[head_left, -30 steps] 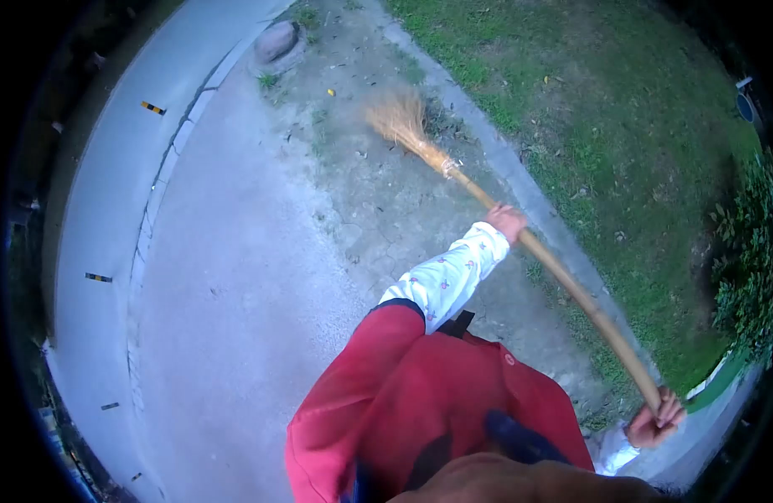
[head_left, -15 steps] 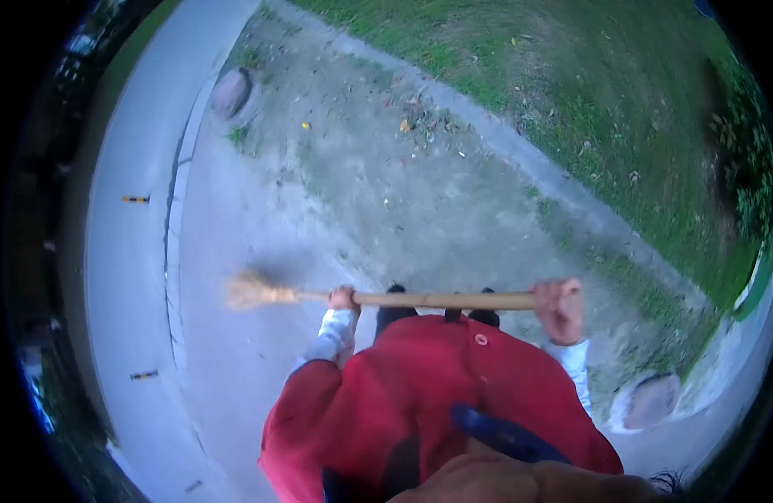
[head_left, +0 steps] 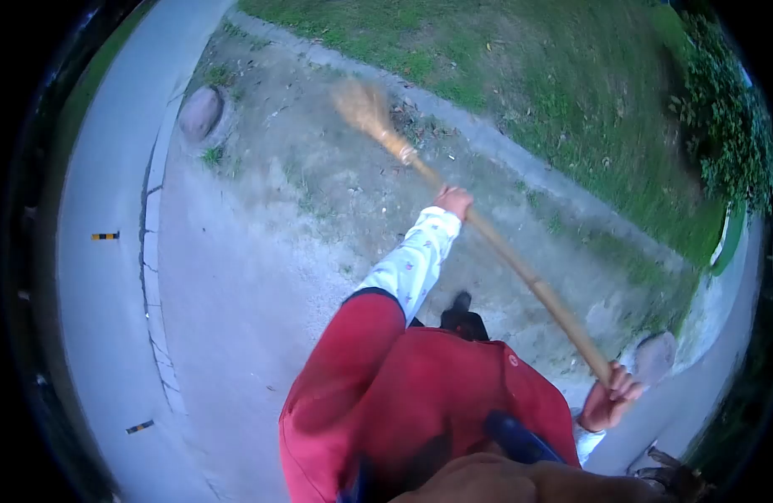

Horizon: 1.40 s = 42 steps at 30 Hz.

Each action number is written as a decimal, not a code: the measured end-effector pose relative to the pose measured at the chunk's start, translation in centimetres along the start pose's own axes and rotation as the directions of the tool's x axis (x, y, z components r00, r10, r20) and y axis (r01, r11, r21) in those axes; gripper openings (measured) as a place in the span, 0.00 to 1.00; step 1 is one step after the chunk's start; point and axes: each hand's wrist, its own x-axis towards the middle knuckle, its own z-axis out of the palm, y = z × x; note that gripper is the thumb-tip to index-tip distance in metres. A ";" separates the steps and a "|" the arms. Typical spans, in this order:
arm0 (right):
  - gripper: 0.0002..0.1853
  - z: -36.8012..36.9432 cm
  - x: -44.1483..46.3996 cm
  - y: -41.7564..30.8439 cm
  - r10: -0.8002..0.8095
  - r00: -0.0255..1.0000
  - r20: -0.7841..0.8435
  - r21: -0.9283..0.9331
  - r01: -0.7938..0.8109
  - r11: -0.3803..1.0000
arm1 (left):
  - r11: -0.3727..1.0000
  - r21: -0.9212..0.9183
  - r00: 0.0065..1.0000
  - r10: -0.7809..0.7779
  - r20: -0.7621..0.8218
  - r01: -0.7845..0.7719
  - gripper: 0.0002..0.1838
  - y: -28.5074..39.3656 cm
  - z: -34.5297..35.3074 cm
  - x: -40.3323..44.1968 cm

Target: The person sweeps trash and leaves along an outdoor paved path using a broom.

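A broom [head_left: 520, 267] with a long bamboo handle slants across the view, its straw bristles [head_left: 361, 105] far out at the upper left, smeared by motion. Those bristles are over the dirt strip, close to a patch of dry leaves [head_left: 428, 130]. Partway down the handle, nearer the bristles, my left hand [head_left: 453, 202] is wrapped round it with the arm stretched forward. My right hand [head_left: 611, 398] grips the handle's top end, low on the right beside my body.
A low concrete kerb [head_left: 495, 147] divides the dirt from the grass [head_left: 529, 67]. Rounded stones stand at the left [head_left: 201, 113] and right [head_left: 656, 356]. A road [head_left: 110, 184] runs along the left; a leafy bush [head_left: 730, 126] grows at the right.
The broom has swung from lying level across my front to a slant, bristles moving up and right. My left hand reached forward; my right hand dropped lower and slightly right.
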 end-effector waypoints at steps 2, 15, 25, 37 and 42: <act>0.15 -3.6 1.2 -3.1 -0.090 0.996 0.004 0.039 0.090 0.995 | 0.995 0.065 0.993 0.086 -0.077 -0.081 0.05 4.2 -3.5 1.5; 0.06 -16.2 8.2 2.1 0.442 0.867 0.232 0.507 -0.495 0.706 | 0.923 0.169 0.938 -0.343 -0.045 0.346 0.07 13.1 -3.1 -32.1; 0.08 6.3 -3.7 13.3 0.473 0.112 0.874 -0.071 -0.933 0.352 | 0.136 -0.013 0.130 -0.970 -0.207 0.991 0.07 21.9 4.3 -62.7; 0.15 -0.8 -1.3 1.8 0.469 0.684 0.559 0.163 -0.646 0.746 | 0.668 -0.080 0.645 -0.738 -0.196 0.740 0.13 6.8 4.5 -43.7; 0.15 -0.7 -6.4 -1.3 0.323 0.885 0.336 0.060 -0.363 0.930 | 0.887 -0.013 0.875 -0.456 -0.164 0.461 0.11 -0.9 1.1 -27.8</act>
